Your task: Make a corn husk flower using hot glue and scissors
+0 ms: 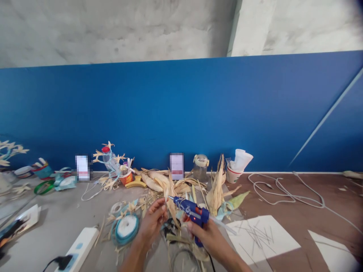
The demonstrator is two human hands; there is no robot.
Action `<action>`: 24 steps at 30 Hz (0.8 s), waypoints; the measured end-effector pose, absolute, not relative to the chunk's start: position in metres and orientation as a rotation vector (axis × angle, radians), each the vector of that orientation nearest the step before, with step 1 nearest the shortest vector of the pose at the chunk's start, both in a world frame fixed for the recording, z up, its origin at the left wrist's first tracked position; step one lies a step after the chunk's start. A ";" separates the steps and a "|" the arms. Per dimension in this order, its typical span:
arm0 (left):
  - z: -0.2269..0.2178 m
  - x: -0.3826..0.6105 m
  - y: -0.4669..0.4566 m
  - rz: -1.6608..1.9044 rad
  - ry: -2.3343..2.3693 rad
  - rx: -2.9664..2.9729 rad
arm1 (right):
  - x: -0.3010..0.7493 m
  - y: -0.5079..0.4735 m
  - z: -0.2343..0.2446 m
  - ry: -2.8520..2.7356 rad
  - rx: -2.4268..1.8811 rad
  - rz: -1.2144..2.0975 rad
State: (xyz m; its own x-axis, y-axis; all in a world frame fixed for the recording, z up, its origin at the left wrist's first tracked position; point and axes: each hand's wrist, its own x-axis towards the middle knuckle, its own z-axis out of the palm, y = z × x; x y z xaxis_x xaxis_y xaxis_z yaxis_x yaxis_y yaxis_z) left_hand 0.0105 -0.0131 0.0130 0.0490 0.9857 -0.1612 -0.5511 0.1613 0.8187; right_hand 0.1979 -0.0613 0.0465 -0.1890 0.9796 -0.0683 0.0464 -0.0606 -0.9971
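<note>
My right hand point(208, 234) is wrapped round the grip of a blue hot glue gun point(191, 209), whose small red light glows. A translucent glue stick point(227, 226) sticks out of its back end. The nozzle points left, close to the fingertips of my left hand point(154, 219). Those fingers are pinched together on something small and pale; its exact kind is too small to tell. Dry corn husks point(170, 196) lie just behind both hands. Beside my left wrist is a spool of blue ribbon point(126, 228).
At right lies white paper with thin dark wires point(256, 238), near a white cable point(283, 187). A glass jar point(200, 170), a paper cup point(234, 174) and a phone point(177, 166) stand by the blue partition point(181, 113). A power strip point(79, 247) lies front left.
</note>
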 end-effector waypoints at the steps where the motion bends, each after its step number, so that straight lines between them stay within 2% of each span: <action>1: 0.013 0.010 -0.013 1.315 0.848 0.641 | 0.196 -0.061 0.046 -1.390 -1.190 1.339; 8: 0.014 0.007 -0.014 1.287 0.814 0.671 | 0.191 -0.058 0.044 -1.386 -1.273 1.181; 24: 0.018 0.010 -0.018 1.268 0.814 0.703 | 0.194 -0.057 0.045 -1.536 -1.251 1.107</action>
State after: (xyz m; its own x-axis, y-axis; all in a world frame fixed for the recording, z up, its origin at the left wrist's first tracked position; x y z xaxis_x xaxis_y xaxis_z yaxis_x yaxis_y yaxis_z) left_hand 0.0099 -0.0184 0.0178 0.1033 0.9854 -0.1353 -0.5332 0.1697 0.8288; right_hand 0.1944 -0.0571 0.0452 -0.1435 0.9867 0.0768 0.2392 0.1099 -0.9647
